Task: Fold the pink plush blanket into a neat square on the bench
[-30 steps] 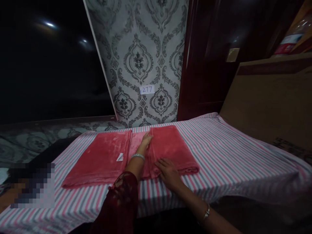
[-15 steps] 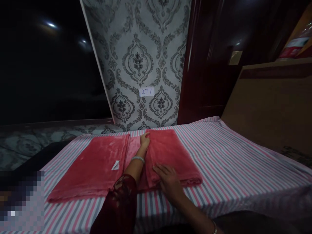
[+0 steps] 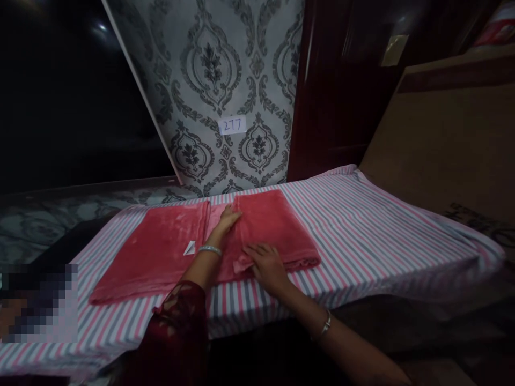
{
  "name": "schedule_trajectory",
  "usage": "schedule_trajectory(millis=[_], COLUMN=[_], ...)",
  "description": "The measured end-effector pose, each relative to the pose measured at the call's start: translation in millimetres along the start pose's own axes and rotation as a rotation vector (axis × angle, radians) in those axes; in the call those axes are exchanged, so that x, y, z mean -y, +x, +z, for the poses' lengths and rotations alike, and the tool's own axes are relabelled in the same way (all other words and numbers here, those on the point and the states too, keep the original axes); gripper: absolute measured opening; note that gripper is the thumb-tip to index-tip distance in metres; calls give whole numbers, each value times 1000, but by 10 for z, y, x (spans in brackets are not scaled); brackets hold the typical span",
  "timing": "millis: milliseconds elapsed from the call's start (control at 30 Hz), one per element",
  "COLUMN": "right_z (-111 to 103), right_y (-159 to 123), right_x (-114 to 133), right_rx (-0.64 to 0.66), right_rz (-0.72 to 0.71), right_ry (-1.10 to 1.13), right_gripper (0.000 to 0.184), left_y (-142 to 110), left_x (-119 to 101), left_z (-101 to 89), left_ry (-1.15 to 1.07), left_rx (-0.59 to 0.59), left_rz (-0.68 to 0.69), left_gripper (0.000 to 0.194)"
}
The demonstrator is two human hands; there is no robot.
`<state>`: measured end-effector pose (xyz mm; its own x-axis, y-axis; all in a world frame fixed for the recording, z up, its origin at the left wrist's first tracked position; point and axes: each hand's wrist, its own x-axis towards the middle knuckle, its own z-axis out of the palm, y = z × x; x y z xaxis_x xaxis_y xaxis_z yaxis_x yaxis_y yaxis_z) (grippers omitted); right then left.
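Note:
A plush red blanket (image 3: 161, 241) lies on the table with its left and right sides folded inward. A lighter strip shows between the two folded edges, and a small white tag lies on the left part. My left hand (image 3: 228, 221) rests on that strip beside the far part of the right flap's edge, with its fingers stretched out and thumb apart. At the near end of the same edge, my right hand (image 3: 269, 267) has its fingers curled over the flap's corner, which is turned up a little. The right thumb is hidden.
A striped cloth (image 3: 382, 236) covers the table. Behind it stands a patterned wall with a paper marked 277 (image 3: 232, 125). A large dark screen (image 3: 72, 107) is at the left. A cardboard box (image 3: 450, 145) stands at the right, by a dark red door panel (image 3: 338, 96).
The view has tilted downward. My left hand has come off the flap's far corner and moved nearer along its edge. Under my right hand, the near corner is now turned up.

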<state>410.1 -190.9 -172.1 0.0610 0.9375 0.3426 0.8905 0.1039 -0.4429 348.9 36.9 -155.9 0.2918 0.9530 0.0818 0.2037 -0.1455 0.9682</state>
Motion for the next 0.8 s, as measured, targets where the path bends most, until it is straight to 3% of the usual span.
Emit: schedule_trajectory(millis=[133,267,367,467,533,633,800], right_z=[26,-222,-567,-788,-770,-556,-266], right_y=[-40,-11,137,309,352,266,86], right_x=[103,-38,-310,-587,-740,-929,-1135], right_rx=[93,79,-89,-158,-97,57,79], right_rz=[-52,-119,27,164,197,210,180], right_ry=[-34,30,-52,-206,-293,-377,-406], right_gripper=[47,39,43,52,55,57,58], left_y=[-232,-371,-479,-647,-782,-961,-1081], left_x=[-9,-145,-334,-478,-470,-299,-50], left_z=[-73,-85,-8,152,254,320,277], left_ry=[193,359,490,813,1036,1182,1235], left_rx=[26,2,-5,96,190,266,215], left_rz=[24,29,63,241,333,341,373], left_gripper=[70,73,72,64,64,68,71])
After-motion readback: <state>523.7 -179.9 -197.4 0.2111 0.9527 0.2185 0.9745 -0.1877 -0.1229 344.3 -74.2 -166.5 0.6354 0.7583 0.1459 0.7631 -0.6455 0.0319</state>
